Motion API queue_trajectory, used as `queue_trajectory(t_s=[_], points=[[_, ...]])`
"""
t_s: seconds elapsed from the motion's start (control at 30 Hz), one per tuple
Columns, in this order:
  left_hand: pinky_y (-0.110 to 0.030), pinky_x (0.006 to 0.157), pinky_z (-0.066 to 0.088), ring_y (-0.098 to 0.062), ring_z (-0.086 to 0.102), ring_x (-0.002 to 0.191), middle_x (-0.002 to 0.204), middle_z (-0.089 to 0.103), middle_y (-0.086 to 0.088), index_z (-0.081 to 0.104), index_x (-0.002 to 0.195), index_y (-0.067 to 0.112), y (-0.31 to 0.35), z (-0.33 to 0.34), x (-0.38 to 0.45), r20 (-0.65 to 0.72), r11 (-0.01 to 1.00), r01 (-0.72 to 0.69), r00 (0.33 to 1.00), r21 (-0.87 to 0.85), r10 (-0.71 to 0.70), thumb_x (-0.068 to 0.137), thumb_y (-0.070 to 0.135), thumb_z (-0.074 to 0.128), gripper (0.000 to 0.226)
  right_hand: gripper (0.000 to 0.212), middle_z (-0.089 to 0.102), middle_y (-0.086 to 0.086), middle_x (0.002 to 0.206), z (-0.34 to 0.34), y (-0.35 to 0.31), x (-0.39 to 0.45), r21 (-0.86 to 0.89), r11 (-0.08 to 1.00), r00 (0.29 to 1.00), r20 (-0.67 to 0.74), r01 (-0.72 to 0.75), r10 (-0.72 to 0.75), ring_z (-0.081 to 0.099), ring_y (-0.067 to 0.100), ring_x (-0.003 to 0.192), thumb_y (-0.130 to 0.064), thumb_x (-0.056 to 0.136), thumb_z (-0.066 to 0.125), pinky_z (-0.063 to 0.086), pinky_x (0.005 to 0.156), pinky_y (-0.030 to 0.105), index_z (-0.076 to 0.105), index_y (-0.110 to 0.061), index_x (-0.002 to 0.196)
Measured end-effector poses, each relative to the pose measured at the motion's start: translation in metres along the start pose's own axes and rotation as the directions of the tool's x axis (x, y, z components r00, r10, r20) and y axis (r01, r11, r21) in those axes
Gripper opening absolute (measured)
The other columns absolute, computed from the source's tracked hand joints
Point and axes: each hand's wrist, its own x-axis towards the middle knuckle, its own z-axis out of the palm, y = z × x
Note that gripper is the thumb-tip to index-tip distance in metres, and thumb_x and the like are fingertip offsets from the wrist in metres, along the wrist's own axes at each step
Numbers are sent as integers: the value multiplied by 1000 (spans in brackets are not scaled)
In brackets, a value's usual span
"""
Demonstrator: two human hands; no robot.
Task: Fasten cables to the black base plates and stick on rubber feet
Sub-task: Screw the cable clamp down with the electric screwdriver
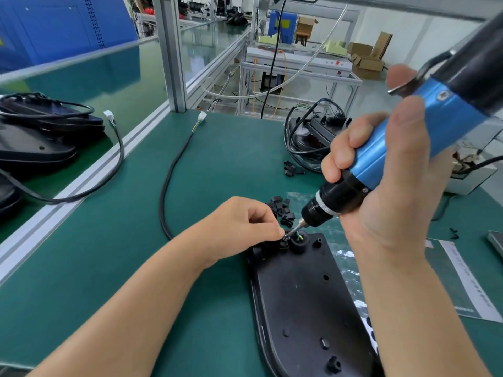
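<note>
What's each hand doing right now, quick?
Left hand: pinching a small screw at the driver's tip, over the black base plate.
Right hand: gripping the blue electric screwdriver.

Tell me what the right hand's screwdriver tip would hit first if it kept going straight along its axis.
Probably the screw that the left hand pinches at the clamp on the base plate. The right hand aims the screwdriver down-left at it; depth is unclear.

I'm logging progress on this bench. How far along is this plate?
Done: the cable already reaches the base plate. In hand: the left hand pinches a screw at the clamp while the right hand brings the electric screwdriver to it. Left: driving it home; no rubber feet are visible on the plate.
</note>
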Motion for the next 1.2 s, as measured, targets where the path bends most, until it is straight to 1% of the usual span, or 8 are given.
queue_trajectory(t_s=[0.1, 0.17, 0.33, 0.53, 0.67, 0.83, 1.0, 1.2], points=[[-29, 69, 38, -15, 48, 70, 72, 60, -10, 67, 75, 6, -1, -1, 1, 25, 1000, 15, 1000, -14, -15, 83, 15, 69, 12, 29, 48, -1, 65, 2, 0, 0, -91, 989, 993, 0, 119, -120, 47, 14, 48, -28, 87, 54, 38, 49, 25, 52, -14, 113], [-26, 67, 37, -14, 47, 68, 71, 59, -4, 67, 75, 6, 0, -1, 1, 34, 999, 32, 999, -30, -31, 81, 18, 70, 14, 28, 49, -3, 64, 4, 1, -1, -126, 984, 992, 19, 128, -127, 48, 14, 48, -29, 88, 54, 39, 50, 26, 53, -17, 113], [-30, 70, 36, -16, 45, 72, 75, 56, -8, 66, 79, 3, 1, -1, 2, 48, 998, 49, 998, -50, -46, 68, 31, 67, 30, 31, 53, -7, 62, 6, 2, 0, -173, 976, 990, 70, 132, -121, 49, 15, 48, -31, 89, 55, 41, 52, 27, 51, -16, 115], [-30, 69, 35, -16, 44, 70, 72, 55, -6, 65, 76, 3, -1, 0, 1, 42, 996, 46, 998, -76, -43, 70, 30, 68, 28, 31, 49, 0, 66, 12, 6, 5, -191, 979, 989, 139, 77, -51, 48, 18, 50, -32, 87, 61, 42, 51, 28, 55, -18, 114], [-31, 68, 33, -17, 42, 69, 72, 55, -6, 64, 77, 1, -5, 0, 1, 45, 996, 26, 999, -82, -23, 82, 19, 71, 20, 47, 48, 3, 69, 16, 8, 8, -170, 984, 983, 184, 45, -13, 47, 19, 49, -44, 83, 71, 41, 52, 29, 54, -15, 117], [-33, 73, 35, -18, 45, 74, 78, 57, -10, 64, 82, -3, -7, 0, 1, 42, 994, 10, 999, -113, -5, 83, 15, 70, 19, 33, 50, 0, 67, 11, 11, 13, -177, 984, 980, 197, 1, 35, 46, 19, 48, -32, 86, 61, 40, 51, 29, 54, -14, 113], [-35, 75, 36, -20, 45, 77, 82, 58, -15, 64, 85, -5, -9, 2, -2, 27, 990, -9, 1000, -143, 13, 86, 11, 69, 17, 15, 49, -2, 62, 8, 12, 18, -142, 988, 959, 265, -66, 102, 46, 16, 47, -27, 84, 61, 41, 50, 27, 55, -20, 96], [-35, 75, 39, -20, 49, 77, 83, 61, -13, 65, 82, 6, -12, 4, -5, 7, 992, -34, 999, -119, 35, 88, 10, 67, 8, 26, 47, -3, 64, 3, 13, 18, -53, 989, 934, 324, -139, 149, 45, 12, 49, -25, 85, 56, 41, 48, 25, 55, -15, 109]])
